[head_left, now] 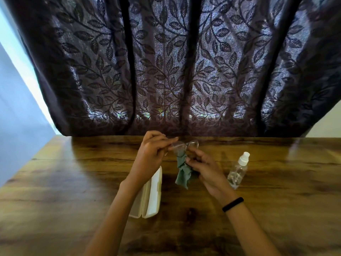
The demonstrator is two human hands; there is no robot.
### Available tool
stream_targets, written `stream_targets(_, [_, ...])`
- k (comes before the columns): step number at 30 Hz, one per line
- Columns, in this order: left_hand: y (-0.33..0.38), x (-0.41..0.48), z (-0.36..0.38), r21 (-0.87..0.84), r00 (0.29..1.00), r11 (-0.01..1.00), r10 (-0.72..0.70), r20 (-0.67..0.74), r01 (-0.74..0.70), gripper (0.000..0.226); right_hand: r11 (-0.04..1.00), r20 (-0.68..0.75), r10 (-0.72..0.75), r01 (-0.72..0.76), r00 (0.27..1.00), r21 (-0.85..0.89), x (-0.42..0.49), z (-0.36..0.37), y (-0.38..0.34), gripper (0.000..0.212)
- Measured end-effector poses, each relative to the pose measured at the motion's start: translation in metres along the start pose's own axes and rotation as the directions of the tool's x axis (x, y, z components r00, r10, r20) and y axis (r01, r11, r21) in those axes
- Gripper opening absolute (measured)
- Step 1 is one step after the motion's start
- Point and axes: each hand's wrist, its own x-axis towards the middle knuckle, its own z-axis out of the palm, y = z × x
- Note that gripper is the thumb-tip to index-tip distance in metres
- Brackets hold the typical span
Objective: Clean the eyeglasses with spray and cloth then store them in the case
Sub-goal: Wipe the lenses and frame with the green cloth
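My left hand is raised above the wooden table, its fingers curled around one end of the clear-framed eyeglasses, which I hold in the air near the far edge of the table. My right hand pinches the green cloth just under the glasses; the top of the cloth is bunched against the lens nearest my left hand, and the rest hangs down loose between my wrists. The white case lies open on the table, partly under my left forearm. The clear spray bottle with its white cap stands on the table just to the right of my right hand, not touching it. A black band sits on my right wrist. A dark leaf-patterned curtain hangs behind the table.
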Motion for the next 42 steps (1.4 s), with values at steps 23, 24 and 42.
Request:
stream_targets(23, [0.003, -0.003, -0.005, -0.079, 0.998, 0.995, -0.056, -0.018, 0.054, 0.034, 0.937, -0.074, -0.276, 0.251, 0.958, -0.244, -0.019, 0.011, -0.016, 0.049])
stream_targets(24, [0.004, -0.003, -0.006, -0.077, 0.999, 0.996, -0.043, -0.023, 0.041, 0.033, 0.934, -0.067, -0.283, 0.259, 0.957, -0.247, -0.020, 0.011, -0.017, 0.049])
stream_targets(42, [0.015, 0.000, -0.005, -0.059, 0.981, 0.998, 0.014, -0.196, -0.026, 0.025, 0.423, 0.001, -0.777, 0.524, 0.629, -0.739, -0.031, 0.027, -0.053, 0.029])
